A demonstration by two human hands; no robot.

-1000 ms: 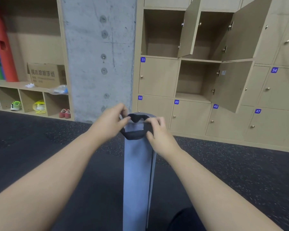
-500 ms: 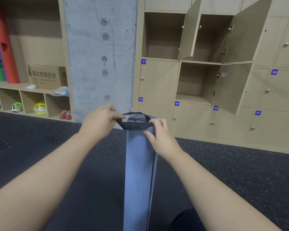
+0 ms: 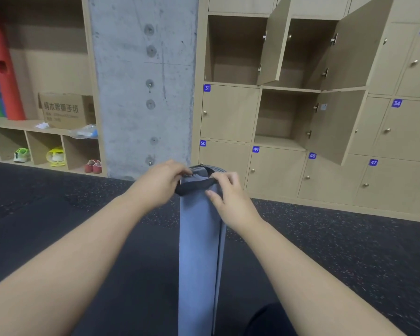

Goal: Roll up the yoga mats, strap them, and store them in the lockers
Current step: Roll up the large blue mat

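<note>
Strap work at the far end of the mat. We have the rolled grey-blue foam yoga mat [image 3: 200, 251] lying on the dark speckled rubber floor [image 3: 349, 251], running lengthwise away from us, its far end towards the wooden lockers [image 3: 230, 112]. We judge it lies this way so that both hands can reach that end together and slide a loop over it.

The black fabric strap [image 3: 195, 185] circles the mat just short of its far end, its near edge crossing the top of the roll. Our left hand [image 3: 159, 184] sits on the mat's left side; its fingers [image 3: 180, 169] are curled and pinch the strap at the upper left. Our right hand [image 3: 229, 198] sits on the mat's right side, its fingers [image 3: 224, 177] bent over the strap's right end and its thumb lying along the roll below the strap. So the strap lies between the two sets of fingers, and the mat itself passes under and between both hands.

Judgement: the rolling is done and the strapping is under way; the strap looks seated but whether it is fastened, we cannot tell. Beyond the mat's far end, three locker doors [image 3: 337, 127] stand open, presumably ready to receive it.
</note>
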